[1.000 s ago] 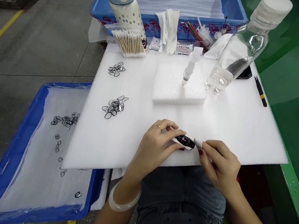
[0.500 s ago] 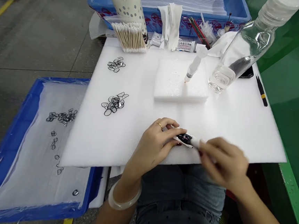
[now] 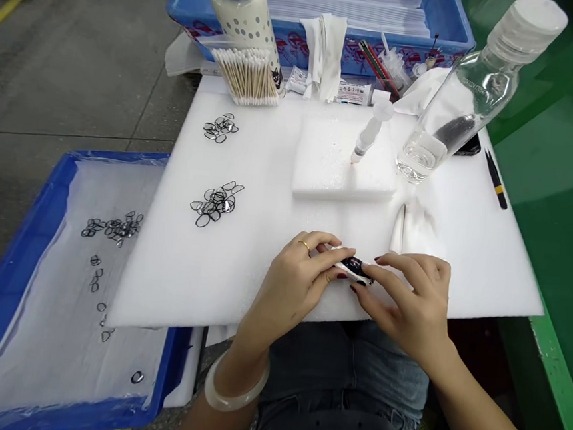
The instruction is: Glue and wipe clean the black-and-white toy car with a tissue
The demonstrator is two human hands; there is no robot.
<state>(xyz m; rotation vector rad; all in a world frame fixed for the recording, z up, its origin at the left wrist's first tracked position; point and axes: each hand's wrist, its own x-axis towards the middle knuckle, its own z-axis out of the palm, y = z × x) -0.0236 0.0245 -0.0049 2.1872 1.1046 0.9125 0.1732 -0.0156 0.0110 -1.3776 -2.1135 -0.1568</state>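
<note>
Since the earlier frame, the right hand (image 3: 409,299) has let go of its white wipe (image 3: 413,227), which now lies on the worktop (image 3: 463,257) just beyond the hands. Both hands now pinch the small black-and-white part (image 3: 353,268) at the near edge: left hand (image 3: 295,279) grip closed on its left end, right-hand fingertips narrow on its right end. Risk: the glossy part could slip from such a light pinch and drop off the near edge into the lap. Bare fingertips may smear the surface.

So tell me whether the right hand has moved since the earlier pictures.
Yes. The right hand has shifted left, toward the left hand, judged against the foam block; its fingertips now touch the small black-and-white part.
</note>
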